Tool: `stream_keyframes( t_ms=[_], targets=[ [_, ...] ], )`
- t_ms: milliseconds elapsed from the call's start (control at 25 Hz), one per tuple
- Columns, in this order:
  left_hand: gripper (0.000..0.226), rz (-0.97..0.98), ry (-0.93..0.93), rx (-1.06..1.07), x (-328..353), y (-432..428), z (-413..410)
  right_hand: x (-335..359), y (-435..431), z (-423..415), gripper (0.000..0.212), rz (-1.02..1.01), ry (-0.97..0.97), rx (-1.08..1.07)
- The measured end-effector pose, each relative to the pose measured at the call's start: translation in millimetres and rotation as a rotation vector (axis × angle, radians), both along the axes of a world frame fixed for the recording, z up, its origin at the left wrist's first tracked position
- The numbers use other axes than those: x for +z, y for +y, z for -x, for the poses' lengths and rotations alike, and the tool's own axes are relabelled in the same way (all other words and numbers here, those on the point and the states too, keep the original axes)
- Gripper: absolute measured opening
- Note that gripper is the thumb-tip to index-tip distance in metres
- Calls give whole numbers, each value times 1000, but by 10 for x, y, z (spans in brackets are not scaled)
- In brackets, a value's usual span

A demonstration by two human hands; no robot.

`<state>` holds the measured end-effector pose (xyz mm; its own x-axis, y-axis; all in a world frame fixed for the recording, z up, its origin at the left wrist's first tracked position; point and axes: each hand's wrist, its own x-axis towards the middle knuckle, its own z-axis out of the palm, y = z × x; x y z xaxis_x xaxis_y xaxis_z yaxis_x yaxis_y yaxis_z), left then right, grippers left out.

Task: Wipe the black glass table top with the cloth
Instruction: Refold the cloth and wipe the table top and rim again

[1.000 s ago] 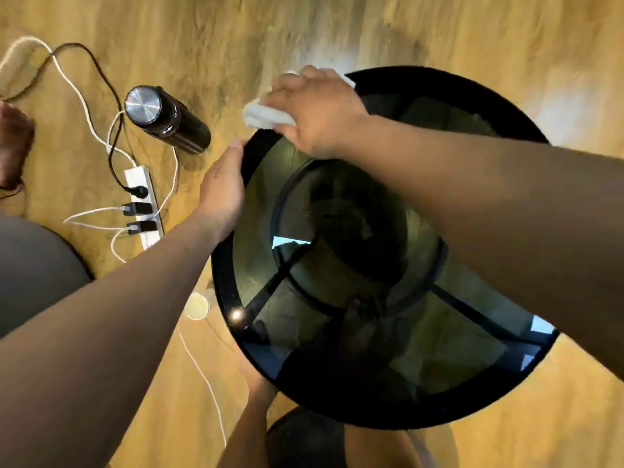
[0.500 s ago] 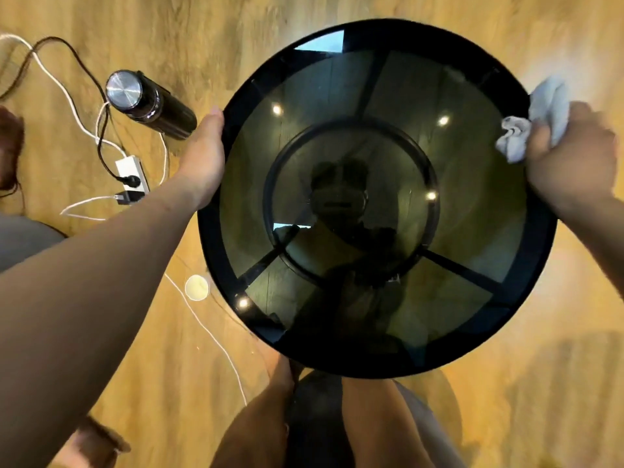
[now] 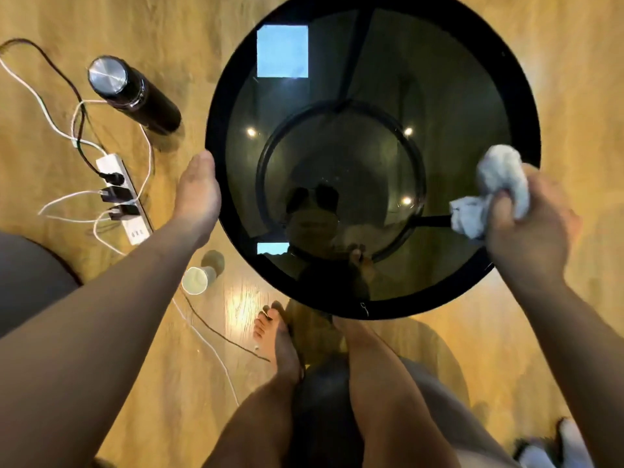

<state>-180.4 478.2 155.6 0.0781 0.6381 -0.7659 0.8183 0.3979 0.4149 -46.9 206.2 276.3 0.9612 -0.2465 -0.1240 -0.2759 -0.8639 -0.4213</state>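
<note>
Table top [image 3: 371, 288] far rim cut off at upper edge; left fingers under its rim.

At frame centre, the round black glass desk [image 3: 371, 79]; the left hand [image 3: 199, 194] grips its left rim, while the right hand [image 3: 530, 224] clutches a bunched white cloth [image 3: 496, 190], seemingly touching the right edge.
</note>
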Motion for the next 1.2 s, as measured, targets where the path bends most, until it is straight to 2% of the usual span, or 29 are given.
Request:
stream_keyframes(
  t_ms=[40,80,120,160,240,320,360,400,440,520,560,600,640,720,760,800,840,880,920,960,1000,1040,1120,1160,1200],
  targets=[
    [41,21,35,-259,-118,210,-95,-2,188,-93,41,10,-41,103],
    [44,-108,-47,-444,-372,220,-87,-4,384,-246,43,60,-58,201],
    [45,-231,-177,-557,-352,401,-286,-7,588,-402,44,121,-93,283],
    [44,-283,-225,-530,-149,535,-540,-9,819,-509,43,182,-122,391],
    [42,-110,-380,-643,53,700,-875,-127,1377,-603,41,339,-133,736],
    [38,-87,-441,-518,303,985,-854,-280,1744,-639,40,531,-37,1189],
    [39,-88,-422,-479,391,1055,-871,-325,1745,-826,38,603,-30,1244],
    [39,-108,-424,-484,362,1126,-858,-341,1648,-1071,35,654,-35,1181],
    [39,-112,-416,-482,284,1212,-887,-343,1484,-1362,33,696,-20,1026],
    [39,-79,-416,-493,250,1166,-994,-220,1186,-1803,30,626,56,551],
    [39,-55,-427,-493,249,1123,-975,-195,1185,-1740,27,600,128,426],
    [38,-45,-446,-497,251,1105,-926,-195,1299,-1563,25,589,155,449],
    [38,-55,-455,-497,277,1104,-909,-241,1477,-1313,25,531,146,601],
    [39,-60,-449,-484,267,1131,-928,-313,1626,-739,31,465,173,1132],
    [38,-51,-436,-499,266,1129,-946,-264,1538,-731,34,488,203,1266],
    [38,-44,-422,-515,277,1128,-965,-228,1374,-938,35,510,195,1254],
    [38,-35,-413,-517,275,1138,-970,-222,1194,-1275,34,534,167,1076],
    [39,-36,-403,-509,271,1150,-962,-233,1057,-1599,33,586,76,781],
    [38,-44,-395,-496,275,1149,-950,-209,1005,-1770,32,554,81,482],
    [38,-47,-395,-480,290,1128,-955,-248,1020,-1751,33,539,105,303],
    [38,-47,-396,-464,307,1099,-961,-330,1183,-1544,33,498,111,352],
    [39,-47,-393,-452,328,1073,-962,-352,1411,-1200,35,412,135,547],
    [41,-52,-377,-444,343,1107,-949,-283,1691,-282,38,222,262,1215],
    [41,-55,-361,-461,343,1136,-946,-151,1633,50,39,119,335,1436],
    [40,-51,-343,-485,345,1153,-951,-54,1445,179,39,59,354,1479]
  ],
)
